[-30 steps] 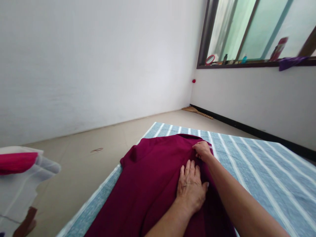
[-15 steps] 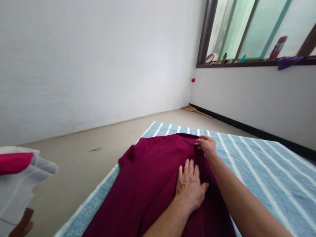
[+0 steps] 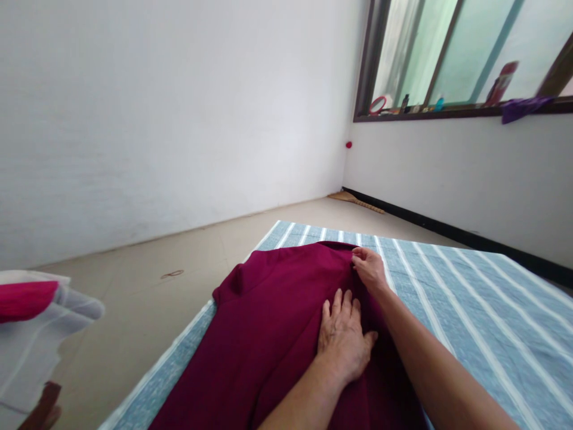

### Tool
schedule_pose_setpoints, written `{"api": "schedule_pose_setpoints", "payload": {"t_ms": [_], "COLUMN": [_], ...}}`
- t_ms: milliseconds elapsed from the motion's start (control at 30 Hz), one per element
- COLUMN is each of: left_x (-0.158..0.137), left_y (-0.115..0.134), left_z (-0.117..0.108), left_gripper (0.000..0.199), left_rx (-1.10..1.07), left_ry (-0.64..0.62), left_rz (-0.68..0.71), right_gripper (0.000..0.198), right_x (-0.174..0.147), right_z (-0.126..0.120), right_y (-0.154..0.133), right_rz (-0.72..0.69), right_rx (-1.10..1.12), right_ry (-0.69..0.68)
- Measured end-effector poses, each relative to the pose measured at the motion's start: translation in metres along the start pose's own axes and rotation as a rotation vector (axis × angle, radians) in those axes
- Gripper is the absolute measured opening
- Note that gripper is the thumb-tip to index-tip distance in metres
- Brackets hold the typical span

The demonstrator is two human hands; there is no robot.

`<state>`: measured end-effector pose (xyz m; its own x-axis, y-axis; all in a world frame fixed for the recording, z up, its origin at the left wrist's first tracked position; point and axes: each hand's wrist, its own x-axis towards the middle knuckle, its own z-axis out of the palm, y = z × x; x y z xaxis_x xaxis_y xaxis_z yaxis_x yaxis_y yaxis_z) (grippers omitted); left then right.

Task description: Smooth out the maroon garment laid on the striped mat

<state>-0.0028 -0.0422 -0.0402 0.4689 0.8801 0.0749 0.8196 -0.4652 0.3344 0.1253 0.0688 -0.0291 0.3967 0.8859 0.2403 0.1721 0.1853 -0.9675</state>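
Note:
A maroon jacket (image 3: pixel 268 322) lies spread over a bed-like surface covered by a blue-and-white striped cloth (image 3: pixel 452 298). My left hand (image 3: pixel 344 339) rests flat on the jacket's front, fingers stretched out and thumb apart. Farther up, near the collar, my right hand (image 3: pixel 369 267) pinches the garment's right edge between thumb and fingers. A darker strip of the jacket shows below that pinch, partly hidden by both hands. Its lower end runs out of the picture at the bottom.
At the left stand white and pink fabrics (image 3: pixel 27 301) with something brown below. On the floor lie a thin looped cord (image 3: pixel 172 275) and a broom (image 3: pixel 358 202) in the corner. A mirror (image 3: pixel 377 105), bottles, a red flask (image 3: pixel 504 83) and a purple cloth (image 3: pixel 523 109) line the windowsill.
My right hand has moved slightly left and down along the jacket's edge, its fingers closer together. My left hand stays in place on the fabric.

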Motion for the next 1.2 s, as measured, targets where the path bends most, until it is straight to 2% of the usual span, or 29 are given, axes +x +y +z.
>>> {"api": "schedule_pose_setpoints", "payload": {"t_ms": [67, 133, 200, 267, 400, 533, 700, 800, 933, 1100, 1200], "left_x": [0.0, -0.001, -0.001, 0.0, 0.002, 0.002, 0.003, 0.005, 0.006, 0.007, 0.009], "left_y": [0.0, 0.001, 0.002, 0.002, 0.002, 0.001, 0.002, 0.002, 0.005, 0.01, 0.013], "left_z": [0.0, -0.001, -0.002, -0.002, 0.0, 0.0, -0.002, -0.001, -0.003, -0.011, -0.012], "left_gripper": [0.07, 0.069, 0.068, 0.068, 0.069, 0.069, 0.067, 0.066, 0.065, 0.064, 0.066], "left_rx": [0.003, 0.002, 0.005, 0.01, 0.017, 0.028, 0.062, 0.092, 0.131, 0.149, 0.149], "left_ry": [-0.001, -0.006, -0.009, -0.008, -0.006, -0.003, -0.03, -0.028, -0.031, -0.106, -0.116], "left_rz": [0.0, 0.003, 0.007, 0.002, 0.0, 0.006, 0.01, 0.007, -0.008, 0.001, -0.018], "right_gripper": [0.021, 0.023, 0.024, 0.021, 0.018, 0.018, 0.019, 0.024, 0.026, 0.024, 0.023], "right_x": [-0.005, -0.013, -0.02, -0.022, -0.009, 0.004, -0.007, -0.037, -0.102, -0.197, -0.244], "right_z": [0.001, 0.003, 0.007, 0.009, 0.01, 0.01, 0.001, -0.018, -0.052, -0.079, -0.094], "right_y": [-0.005, -0.009, -0.01, -0.006, 0.006, 0.011, -0.017, -0.052, -0.088, -0.101, -0.127], "right_rz": [-0.01, 0.012, 0.071, 0.147, 0.242, 0.26, 0.193, 0.145, 0.068, 0.075, 0.134], "right_rx": [0.031, 0.094, 0.158, 0.213, 0.332, 0.405, 0.434, 0.444, 0.358, 0.188, 0.189], "right_ry": [0.019, -0.029, -0.106, -0.127, -0.022, 0.036, 0.093, 0.017, -0.263, -0.307, -0.375]}}
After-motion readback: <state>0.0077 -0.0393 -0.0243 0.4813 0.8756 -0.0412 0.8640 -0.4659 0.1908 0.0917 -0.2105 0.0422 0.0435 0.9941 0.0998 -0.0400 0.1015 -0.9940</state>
